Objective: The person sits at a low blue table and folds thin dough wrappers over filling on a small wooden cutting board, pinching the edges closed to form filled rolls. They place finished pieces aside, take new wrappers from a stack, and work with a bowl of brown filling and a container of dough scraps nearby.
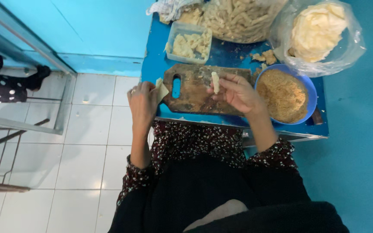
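Note:
My left hand [142,102] holds a thin pale sheet of dough [162,89] at the left end of a worn wooden cutting board [193,97]. Over the board's right half, my right hand [237,91] pinches a small pale rolled stick of dough [215,82] between the fingers. A blue bowl of brown crumbs [285,96] sits just right of that hand. The board lies on a small blue table [155,64].
A clear plastic tub of pale pieces [189,43] stands behind the board. A large bag of rolled sticks [238,19] and a plastic-wrapped bowl of creamy filling [318,30] sit at the back. White floor tiles and a metal rack [5,129] lie to the left; blue wall right.

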Demonstrator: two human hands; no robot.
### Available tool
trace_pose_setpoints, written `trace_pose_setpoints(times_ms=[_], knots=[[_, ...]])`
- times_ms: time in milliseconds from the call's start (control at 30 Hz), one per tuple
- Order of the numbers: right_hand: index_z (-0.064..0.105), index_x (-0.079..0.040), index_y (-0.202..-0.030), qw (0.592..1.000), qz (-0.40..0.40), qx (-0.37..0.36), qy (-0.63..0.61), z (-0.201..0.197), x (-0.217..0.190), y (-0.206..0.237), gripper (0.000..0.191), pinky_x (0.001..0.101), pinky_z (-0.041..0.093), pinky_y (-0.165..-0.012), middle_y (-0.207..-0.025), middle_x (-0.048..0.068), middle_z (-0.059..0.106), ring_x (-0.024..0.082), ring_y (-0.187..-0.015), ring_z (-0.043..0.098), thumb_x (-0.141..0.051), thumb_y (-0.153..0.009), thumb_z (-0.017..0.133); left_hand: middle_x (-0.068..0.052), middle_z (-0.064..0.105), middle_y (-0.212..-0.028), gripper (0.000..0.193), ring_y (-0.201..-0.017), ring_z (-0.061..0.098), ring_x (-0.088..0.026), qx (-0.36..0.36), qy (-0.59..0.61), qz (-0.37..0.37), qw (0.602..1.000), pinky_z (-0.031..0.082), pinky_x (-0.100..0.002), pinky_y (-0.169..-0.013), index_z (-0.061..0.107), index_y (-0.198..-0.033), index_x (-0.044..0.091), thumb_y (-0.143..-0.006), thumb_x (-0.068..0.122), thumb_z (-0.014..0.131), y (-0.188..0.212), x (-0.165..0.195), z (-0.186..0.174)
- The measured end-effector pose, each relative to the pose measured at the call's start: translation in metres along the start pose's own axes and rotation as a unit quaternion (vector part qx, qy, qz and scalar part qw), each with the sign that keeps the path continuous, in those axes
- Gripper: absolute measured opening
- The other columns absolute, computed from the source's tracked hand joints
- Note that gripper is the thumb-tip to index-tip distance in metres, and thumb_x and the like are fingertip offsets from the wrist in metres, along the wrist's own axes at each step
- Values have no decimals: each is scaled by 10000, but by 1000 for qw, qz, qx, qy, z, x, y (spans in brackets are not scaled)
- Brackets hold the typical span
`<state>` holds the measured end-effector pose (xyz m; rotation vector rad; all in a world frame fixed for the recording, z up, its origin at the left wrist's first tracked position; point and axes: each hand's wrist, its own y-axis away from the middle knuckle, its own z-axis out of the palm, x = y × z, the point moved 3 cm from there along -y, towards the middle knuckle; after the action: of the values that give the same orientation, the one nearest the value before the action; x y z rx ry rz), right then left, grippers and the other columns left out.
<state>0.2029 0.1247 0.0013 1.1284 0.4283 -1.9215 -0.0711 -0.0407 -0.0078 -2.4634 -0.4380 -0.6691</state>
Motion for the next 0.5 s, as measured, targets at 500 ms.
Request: trace_pose_setpoints(times_ms=[500], knots=[[679, -62, -1226, 968, -116, 108, 196, 51, -53, 16, 287, 268, 593, -647, -1083, 124, 756, 132, -832, 721, -13, -943, 690, -125, 723, -1034, 599, -909, 718, -162, -18, 587, -142, 797, 597, -277, -774, 440, -1453, 20, -924, -64, 709, 3, 14, 3]])
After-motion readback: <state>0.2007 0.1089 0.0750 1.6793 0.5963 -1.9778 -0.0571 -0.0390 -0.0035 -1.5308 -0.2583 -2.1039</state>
